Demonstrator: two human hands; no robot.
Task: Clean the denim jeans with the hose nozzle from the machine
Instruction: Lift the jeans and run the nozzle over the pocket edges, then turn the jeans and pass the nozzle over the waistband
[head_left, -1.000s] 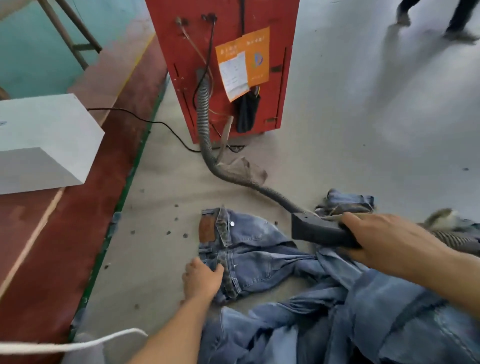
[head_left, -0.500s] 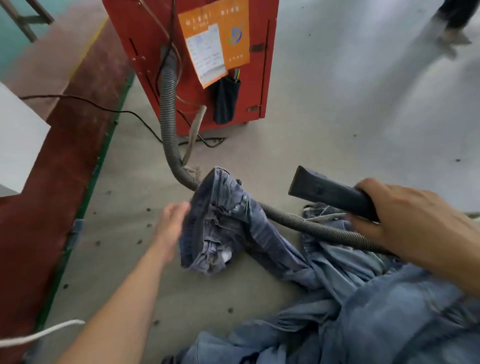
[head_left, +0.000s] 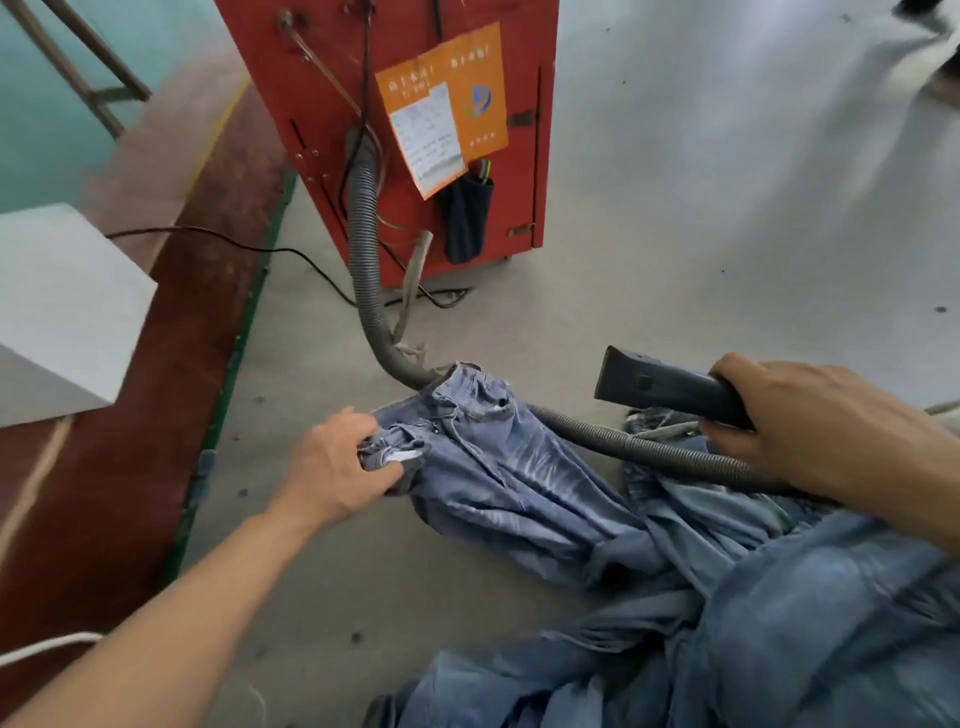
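Here, at the floor's far left, a white block (head_left: 62, 312) sits on the red-painted strip (head_left: 130, 441), with a black cable (head_left: 249, 249) running from behind it across the grey concrete floor (head_left: 727, 234) toward the red machine (head_left: 395, 130). Your left hand (head_left: 337, 467) comes in from the lower left corner and pinches the waistband end of the denim jeans (head_left: 509, 478), fingers and thumb curled round the bunched cloth. The jeans lie crumpled on the concrete just in front of the machine, their legs trailing toward the lower right corner into a pile of more denim (head_left: 779, 649). The grey ribbed hose (head_left: 363, 249) drops from the machine's face, bends at the floor, passes behind the jeans' waistband and runs on to the right. An orange notice (head_left: 457, 93) hangs on the machine. Your right hand (head_left: 810, 426) grips the rear of the black hose nozzle (head_left: 660, 387), held above the floor with its flat mouth pointing left, just beside the jeans but apart from them.
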